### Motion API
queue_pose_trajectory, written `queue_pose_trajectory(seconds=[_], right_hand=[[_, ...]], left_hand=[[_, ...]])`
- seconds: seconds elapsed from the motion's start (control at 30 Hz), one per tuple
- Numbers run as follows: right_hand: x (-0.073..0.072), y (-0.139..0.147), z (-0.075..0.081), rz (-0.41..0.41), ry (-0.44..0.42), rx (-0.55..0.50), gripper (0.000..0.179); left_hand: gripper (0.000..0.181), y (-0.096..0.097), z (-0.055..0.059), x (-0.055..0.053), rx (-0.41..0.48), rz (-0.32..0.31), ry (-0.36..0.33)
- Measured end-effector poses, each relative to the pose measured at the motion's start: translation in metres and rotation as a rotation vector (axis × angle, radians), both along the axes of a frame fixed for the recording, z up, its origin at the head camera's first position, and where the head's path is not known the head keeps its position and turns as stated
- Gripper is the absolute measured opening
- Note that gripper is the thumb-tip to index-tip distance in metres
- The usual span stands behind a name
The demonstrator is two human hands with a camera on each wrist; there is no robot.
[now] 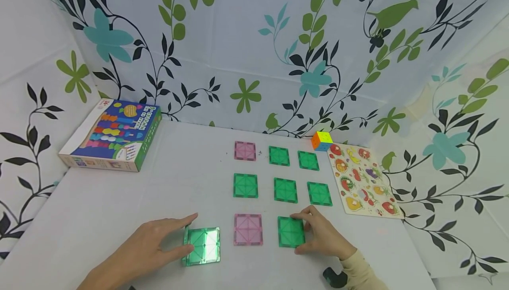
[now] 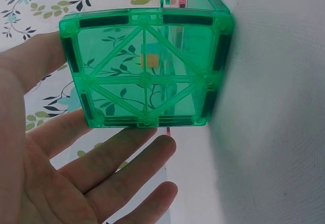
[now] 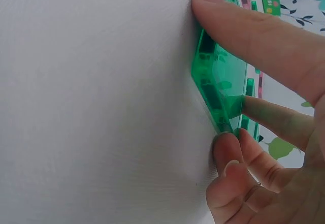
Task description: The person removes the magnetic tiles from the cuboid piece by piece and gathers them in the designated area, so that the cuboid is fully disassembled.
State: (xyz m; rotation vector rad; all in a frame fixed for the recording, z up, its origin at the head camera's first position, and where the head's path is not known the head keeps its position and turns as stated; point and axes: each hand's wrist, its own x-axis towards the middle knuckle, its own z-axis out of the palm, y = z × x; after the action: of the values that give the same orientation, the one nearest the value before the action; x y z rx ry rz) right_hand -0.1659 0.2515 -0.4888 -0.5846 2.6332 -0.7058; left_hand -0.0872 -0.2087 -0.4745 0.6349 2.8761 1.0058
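At the front left of the table, a green magnetic tile (image 2: 144,76) stands on edge along the left side of another green tile (image 1: 208,248). My left hand (image 1: 147,243) is spread around the standing tile, thumb over its top edge and index finger reaching past its far corner. In the left wrist view the other fingertips rest along the tile's lower edge. My right hand (image 1: 324,234) pinches a green tile (image 1: 290,232) between thumb and fingers, low over the table. A pink tile (image 1: 248,229) lies between the two hands.
More tiles lie in loose rows behind: several green ones (image 1: 285,190) and a pink one (image 1: 245,150). A colourful puzzle cube (image 1: 321,141) and a fruit board (image 1: 362,179) are at back right. A blue game box (image 1: 113,133) lies at back left, before the patterned curtain (image 1: 238,38).
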Motion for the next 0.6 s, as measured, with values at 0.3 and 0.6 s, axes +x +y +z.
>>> queue_pose_trajectory(seconds=[0.3,0.6], right_hand=[[0.001,-0.003,0.006,0.006,0.058,0.013,0.088],[0.004,-0.052,0.041,0.105,0.098,-0.161,0.082]], left_hand=[[0.069,0.001,0.0,0.0,-0.019,0.015,-0.013],[0.095,0.0,-0.001,0.002,-0.048,-0.013,0.025]])
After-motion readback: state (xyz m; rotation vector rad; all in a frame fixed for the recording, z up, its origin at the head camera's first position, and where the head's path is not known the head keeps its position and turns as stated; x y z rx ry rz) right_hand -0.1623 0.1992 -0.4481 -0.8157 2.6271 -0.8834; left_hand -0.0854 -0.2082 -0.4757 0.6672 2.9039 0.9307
